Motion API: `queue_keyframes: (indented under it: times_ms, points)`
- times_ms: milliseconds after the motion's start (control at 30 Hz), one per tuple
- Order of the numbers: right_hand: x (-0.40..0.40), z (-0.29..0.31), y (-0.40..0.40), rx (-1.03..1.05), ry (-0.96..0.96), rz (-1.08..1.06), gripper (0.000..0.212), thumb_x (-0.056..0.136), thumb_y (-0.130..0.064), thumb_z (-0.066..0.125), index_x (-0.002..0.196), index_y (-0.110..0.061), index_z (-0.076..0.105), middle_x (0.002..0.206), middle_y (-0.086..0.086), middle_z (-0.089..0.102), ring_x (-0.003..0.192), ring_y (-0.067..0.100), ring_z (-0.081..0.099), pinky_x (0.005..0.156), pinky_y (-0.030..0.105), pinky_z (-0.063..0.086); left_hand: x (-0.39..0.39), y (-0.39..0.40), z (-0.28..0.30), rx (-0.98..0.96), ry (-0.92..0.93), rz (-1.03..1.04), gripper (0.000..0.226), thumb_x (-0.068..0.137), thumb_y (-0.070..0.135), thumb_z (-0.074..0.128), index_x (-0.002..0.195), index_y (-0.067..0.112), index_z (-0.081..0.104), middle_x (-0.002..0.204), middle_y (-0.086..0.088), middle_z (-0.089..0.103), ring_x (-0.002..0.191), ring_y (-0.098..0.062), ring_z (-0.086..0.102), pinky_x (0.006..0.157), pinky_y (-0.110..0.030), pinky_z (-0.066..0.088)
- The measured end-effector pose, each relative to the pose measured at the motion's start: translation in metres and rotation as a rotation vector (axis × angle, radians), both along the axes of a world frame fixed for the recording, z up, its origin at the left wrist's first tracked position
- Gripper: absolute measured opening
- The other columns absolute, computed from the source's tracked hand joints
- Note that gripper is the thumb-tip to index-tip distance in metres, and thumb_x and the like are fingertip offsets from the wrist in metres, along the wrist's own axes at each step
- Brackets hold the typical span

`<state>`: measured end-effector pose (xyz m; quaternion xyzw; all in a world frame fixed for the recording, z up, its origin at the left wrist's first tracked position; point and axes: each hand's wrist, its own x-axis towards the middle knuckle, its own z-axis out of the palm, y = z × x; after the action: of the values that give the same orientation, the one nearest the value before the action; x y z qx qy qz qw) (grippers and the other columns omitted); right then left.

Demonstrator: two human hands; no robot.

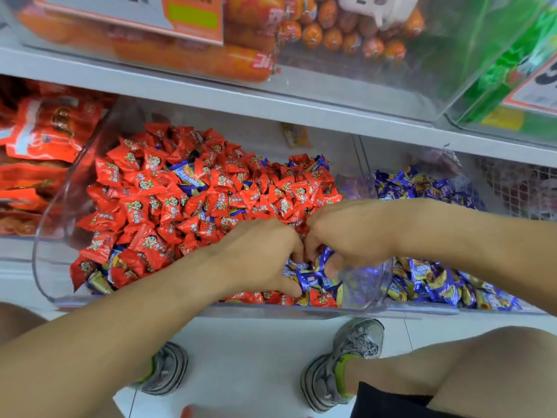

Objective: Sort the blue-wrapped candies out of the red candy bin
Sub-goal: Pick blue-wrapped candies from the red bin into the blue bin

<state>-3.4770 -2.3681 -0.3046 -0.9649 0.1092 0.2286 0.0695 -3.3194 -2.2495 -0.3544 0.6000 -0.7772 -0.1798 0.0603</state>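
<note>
A pale grey shelf board (211, 95) runs across the display, with clear plastic bins above and below it. On the upper level, a bin holds orange sausages (331, 34) behind an orange price card (193, 16); to its right sits a bin of green packets (518, 64) with a white and red price sign (539, 86). Lower left, red snack packs (39, 146) are stacked. The floor (247, 357) is white tile with thin dark grout lines, evenly and brightly lit.
</note>
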Motion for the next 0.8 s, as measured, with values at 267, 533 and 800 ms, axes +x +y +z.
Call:
queue_keyframes:
  times_ms: [267,533,800]
  points:
    - [-0.003,0.029,0.006,0.113,-0.117,-0.057,0.030,0.089,-0.050,0.064,0.113,-0.035,0.071,0.087,-0.014,0.049,0.084,0.008,0.050,0.077,0.025,0.039,0.004,-0.010,0.001,0.062,0.076,-0.048,0.019,0.084,0.047,0.070,0.093,0.030,0.073,0.096,0.015,0.066,0.090,-0.008,0.059,0.068,-0.027,0.039]
    - [-0.024,0.043,0.006,0.271,-0.479,-0.415,0.041,0.086,-0.051,0.056,0.112,-0.020,0.061,0.097,-0.016,0.063,0.088,-0.004,0.058,0.080,0.012,0.041,0.006,-0.002,0.009,0.202,0.405,0.120,0.014,0.092,0.030,0.058,0.104,0.032,0.063,0.085,0.015,0.065,0.058,0.000,0.055,0.059,-0.022,0.045]
    - [-0.066,0.036,0.034,0.428,-0.716,-0.620,0.028,0.089,-0.043,0.057,0.108,-0.022,0.059,0.095,-0.005,0.068,0.089,0.016,0.065,0.082,0.031,0.053,-0.020,-0.002,0.002,0.039,-0.092,-0.054,0.036,0.079,0.049,0.072,0.110,0.031,0.068,0.093,0.005,0.070,0.090,-0.020,0.062,0.077,-0.035,0.052]
